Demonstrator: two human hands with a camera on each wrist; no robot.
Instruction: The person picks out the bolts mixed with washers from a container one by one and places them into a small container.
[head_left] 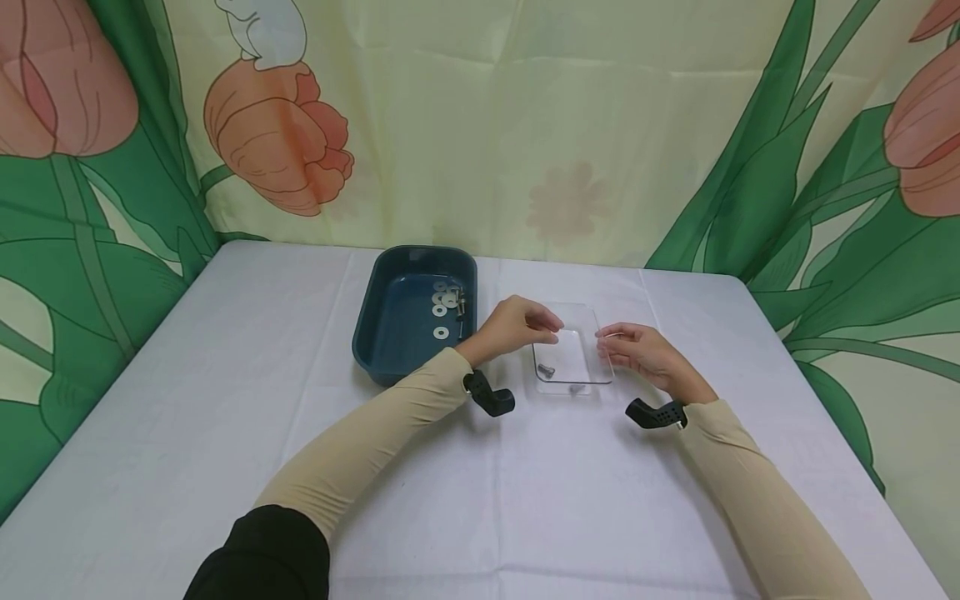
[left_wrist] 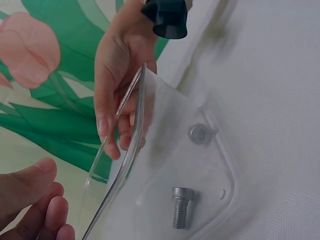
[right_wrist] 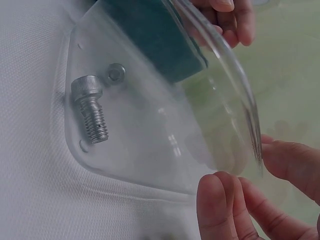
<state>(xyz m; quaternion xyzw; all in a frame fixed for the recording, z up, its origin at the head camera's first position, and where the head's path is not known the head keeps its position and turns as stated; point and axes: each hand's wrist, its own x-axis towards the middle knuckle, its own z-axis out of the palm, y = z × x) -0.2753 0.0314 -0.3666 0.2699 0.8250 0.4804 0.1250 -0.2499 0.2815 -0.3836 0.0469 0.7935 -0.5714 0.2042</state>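
A clear plastic box (head_left: pixel 573 346) stands on the white cloth between my hands. Two metal socket-head screws lie in it: one screw (left_wrist: pixel 181 206) on its side, another screw (left_wrist: pixel 200 134) end-on to the left wrist view. Above the box's left rim hovers my left hand (head_left: pixel 521 325), thumb and fingertips loosely bent and apart, nothing visible between them. My right hand (head_left: pixel 643 357) holds the box at its right side; in the right wrist view the rim runs between the thumb (right_wrist: pixel 292 162) and the fingers (right_wrist: pixel 215 205).
Left of the box stands a dark blue tray (head_left: pixel 401 358), its right wall beside my left wrist. Several flat washers (head_left: pixel 441 332) and metal screws (head_left: pixel 461 307) lie inside it. A floral curtain (head_left: pixel 465 125) hangs behind the table.
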